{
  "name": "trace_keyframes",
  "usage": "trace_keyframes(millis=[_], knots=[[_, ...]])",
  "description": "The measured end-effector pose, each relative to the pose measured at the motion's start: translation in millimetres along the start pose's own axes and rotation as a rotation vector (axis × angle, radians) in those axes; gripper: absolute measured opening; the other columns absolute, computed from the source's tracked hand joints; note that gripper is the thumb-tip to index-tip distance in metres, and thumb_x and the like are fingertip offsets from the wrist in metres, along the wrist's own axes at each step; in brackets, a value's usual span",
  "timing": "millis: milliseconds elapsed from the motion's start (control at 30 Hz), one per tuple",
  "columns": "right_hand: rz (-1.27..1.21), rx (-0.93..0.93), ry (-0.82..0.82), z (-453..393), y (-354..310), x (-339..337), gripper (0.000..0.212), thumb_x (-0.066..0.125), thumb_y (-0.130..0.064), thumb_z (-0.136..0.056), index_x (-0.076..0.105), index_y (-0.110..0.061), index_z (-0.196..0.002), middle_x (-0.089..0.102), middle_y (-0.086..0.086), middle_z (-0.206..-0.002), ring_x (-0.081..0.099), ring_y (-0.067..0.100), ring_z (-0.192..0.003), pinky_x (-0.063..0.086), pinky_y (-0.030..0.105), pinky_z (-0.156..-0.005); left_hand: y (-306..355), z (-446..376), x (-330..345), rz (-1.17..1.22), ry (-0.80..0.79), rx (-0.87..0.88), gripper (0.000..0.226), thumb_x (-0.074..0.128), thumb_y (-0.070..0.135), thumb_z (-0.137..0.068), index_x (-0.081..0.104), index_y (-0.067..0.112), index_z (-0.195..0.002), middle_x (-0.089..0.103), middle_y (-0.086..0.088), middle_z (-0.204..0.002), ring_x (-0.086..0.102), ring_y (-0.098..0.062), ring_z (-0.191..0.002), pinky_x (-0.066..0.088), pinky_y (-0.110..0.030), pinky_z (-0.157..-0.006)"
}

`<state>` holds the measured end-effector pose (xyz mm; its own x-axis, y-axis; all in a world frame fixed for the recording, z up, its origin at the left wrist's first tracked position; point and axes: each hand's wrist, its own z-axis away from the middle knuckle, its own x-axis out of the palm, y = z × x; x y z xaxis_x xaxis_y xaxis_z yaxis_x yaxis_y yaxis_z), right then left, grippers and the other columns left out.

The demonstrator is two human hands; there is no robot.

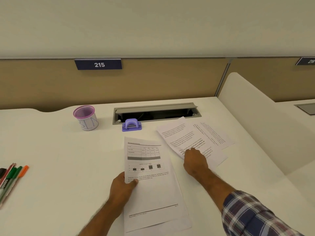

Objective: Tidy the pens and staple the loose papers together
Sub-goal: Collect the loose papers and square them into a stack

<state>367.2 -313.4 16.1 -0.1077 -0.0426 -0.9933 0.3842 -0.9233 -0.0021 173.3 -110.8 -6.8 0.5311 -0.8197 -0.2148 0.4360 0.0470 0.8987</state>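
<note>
A printed sheet with a table and chart (150,167) lies on the white desk, on top of another sheet. My left hand (123,186) grips its left edge, thumb on top. My right hand (196,161) presses fingertips down on a text sheet (184,140) to the right, which overlaps another text sheet (214,135) further right. A purple stapler (131,125) stands behind the papers. A pink mesh pen cup (86,119) stands at the back left, with nothing visible in it. Several pens and markers (12,176) lie loose at the left edge.
An open grey cable hatch (155,109) is sunk into the desk behind the stapler. A tan partition with the label 215 (98,64) closes the back. A white divider panel (265,126) rises on the right.
</note>
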Motion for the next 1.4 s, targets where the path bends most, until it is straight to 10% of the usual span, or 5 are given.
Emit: trace_keyframes(millis=[433, 733, 933, 1233, 1400], knots=[[-0.439, -0.011, 0.118, 34, 48, 22, 0.013, 0.059, -0.009, -0.078, 0.067, -0.013, -0.086, 0.069, 0.000, -0.092, 0.062, 0.020, -0.086, 0.053, 0.034, -0.078, 3, 0, -2, 0.006, -0.028, -0.020, 0.028, 0.068, 0.010, -0.090, 0.067, 0.016, -0.117, 0.074, -0.002, -0.111, 0.072, -0.024, -0.093, 0.060, -0.035, -0.076], [-0.681, -0.378, -0.190, 65, 37, -4, 0.033, 0.062, -0.008, -0.064, 0.062, -0.041, -0.070, 0.062, -0.018, -0.078, 0.059, 0.000, -0.077, 0.046, 0.014, -0.070, 13, 0, -11, 0.087, -0.234, -0.057, 0.020, 0.067, 0.024, -0.092, 0.070, 0.010, -0.107, 0.078, -0.009, -0.099, 0.075, -0.030, -0.090, 0.060, -0.044, -0.079], [-0.386, -0.497, -0.283, 81, 27, -6, 0.028, 0.064, -0.013, -0.069, 0.071, -0.027, -0.093, 0.061, -0.010, -0.098, 0.051, 0.007, -0.095, 0.045, 0.024, -0.083, 24, 2, -13, 0.165, -0.322, -0.168, 0.037, 0.050, 0.040, -0.099, 0.071, 0.011, -0.108, 0.076, -0.016, -0.103, 0.073, -0.038, -0.093, 0.058, -0.052, -0.086], [-0.375, -0.503, -0.325, 81, 3, -24, 0.027, 0.068, -0.030, -0.074, 0.068, -0.024, -0.100, 0.061, -0.005, -0.102, 0.052, 0.013, -0.099, 0.042, 0.033, -0.092, 28, 8, 7, -0.052, -0.055, -0.123, 0.017, 0.070, 0.016, -0.088, 0.069, -0.001, -0.087, 0.075, -0.005, -0.066, 0.072, -0.022, -0.060, 0.052, -0.027, -0.049], [-0.469, -0.455, -0.158, 51, -23, -27, 0.059, 0.075, -0.041, -0.076, 0.050, -0.032, -0.129, 0.049, -0.008, -0.132, 0.040, 0.013, -0.124, 0.035, 0.038, -0.107, 26, 9, 1, -0.095, -0.133, -0.118, 0.017, 0.078, 0.017, -0.081, 0.072, 0.005, -0.091, 0.078, -0.007, -0.076, 0.076, -0.024, -0.068, 0.058, -0.031, -0.054]])
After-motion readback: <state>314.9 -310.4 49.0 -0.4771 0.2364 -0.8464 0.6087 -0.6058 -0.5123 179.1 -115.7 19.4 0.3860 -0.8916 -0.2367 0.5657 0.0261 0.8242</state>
